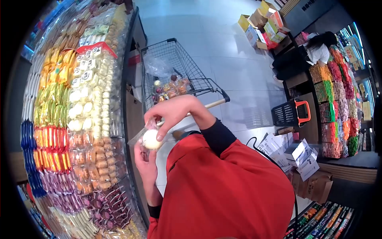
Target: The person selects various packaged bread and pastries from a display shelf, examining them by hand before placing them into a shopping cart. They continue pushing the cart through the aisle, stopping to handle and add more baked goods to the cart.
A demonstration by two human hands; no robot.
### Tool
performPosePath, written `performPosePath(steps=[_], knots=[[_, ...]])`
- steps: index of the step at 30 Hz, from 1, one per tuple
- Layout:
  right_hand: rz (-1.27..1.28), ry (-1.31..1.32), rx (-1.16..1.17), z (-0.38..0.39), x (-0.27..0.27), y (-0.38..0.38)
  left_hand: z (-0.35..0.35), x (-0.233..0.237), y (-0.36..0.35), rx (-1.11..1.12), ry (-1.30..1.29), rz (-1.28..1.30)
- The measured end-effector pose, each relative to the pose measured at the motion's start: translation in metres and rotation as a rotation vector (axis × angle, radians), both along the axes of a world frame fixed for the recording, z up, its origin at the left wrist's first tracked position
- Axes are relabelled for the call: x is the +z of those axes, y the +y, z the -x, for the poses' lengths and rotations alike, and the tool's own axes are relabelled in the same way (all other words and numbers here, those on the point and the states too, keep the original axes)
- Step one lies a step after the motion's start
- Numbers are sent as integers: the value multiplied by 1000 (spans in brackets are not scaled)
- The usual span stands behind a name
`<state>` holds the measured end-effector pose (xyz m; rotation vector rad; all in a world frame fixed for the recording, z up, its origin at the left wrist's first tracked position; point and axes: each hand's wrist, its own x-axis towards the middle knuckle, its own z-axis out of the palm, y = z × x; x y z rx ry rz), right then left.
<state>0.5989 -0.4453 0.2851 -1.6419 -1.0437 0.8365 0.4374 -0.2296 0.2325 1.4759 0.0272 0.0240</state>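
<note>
A round, pale item in a clear plastic wrapper is held between both my hands, in front of my red top. My right hand reaches over from above, its thumb pressed on the item's right side and its fingers at the top of the wrapper. Below and to the left, my left hand grips the same item from underneath. Just beyond my hands stands a wire shopping cart with several wrapped goods and a clear plastic bag inside.
A long display of packaged snacks runs down the left. A black basket with an orange handle, cartons and open boxes stand to the right. Another person bends by the right-hand shelves.
</note>
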Motion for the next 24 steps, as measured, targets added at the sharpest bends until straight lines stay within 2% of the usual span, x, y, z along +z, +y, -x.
performPosePath(steps=[2, 5, 11, 14, 20, 22, 24], knots=[[11, -7, -36, 9, 6, -5, -2, 4, 3, -28, 104, -66], [-81, 61, -120, 21, 8, -5, -2, 5, 7, -41, 6, -129], [-43, 57, -151, 23, 11, 6, -2, 16, 10, -65, -102, -4], [-54, 60, -127, 20, 3, 18, 2, 17, 16, -20, 18, -54], [-145, 145, -82, 17, -13, 44, 2, 5, 27, 131, 51, -76], [-31, 18, -131, 14, -17, 49, -1, -8, 30, 135, 41, -99], [-44, 17, -143, 9, -27, 47, -6, -17, 31, 141, 33, -119]])
